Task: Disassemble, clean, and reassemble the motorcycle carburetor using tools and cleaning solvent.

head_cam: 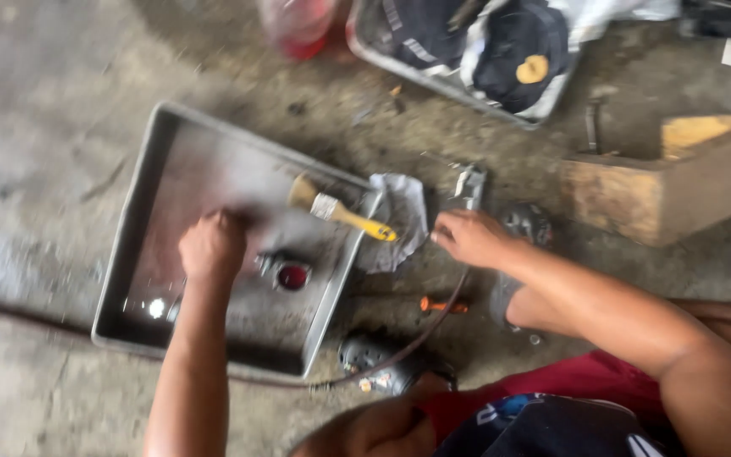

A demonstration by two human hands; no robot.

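Observation:
My left hand (211, 247) is closed in a fist inside a grey metal tray (141, 195), right beside a small metal part with a red centre (289, 276); blur hides whether the fist holds anything. A paintbrush with a yellow handle (337, 211) leans across the tray's right rim. My right hand (469, 237) rests outside the tray, fingers curled, next to a crumpled grey rag (402, 216) and a metal piece (469, 188). It seems to hold nothing.
A second tray (450, 85) with dark cloth items lies at the top. A wooden block (670, 182) sits at right. A dark cable (416, 334), an orange-handled tool (441, 305) and a dark object (374, 355) lie on the concrete floor near my knees.

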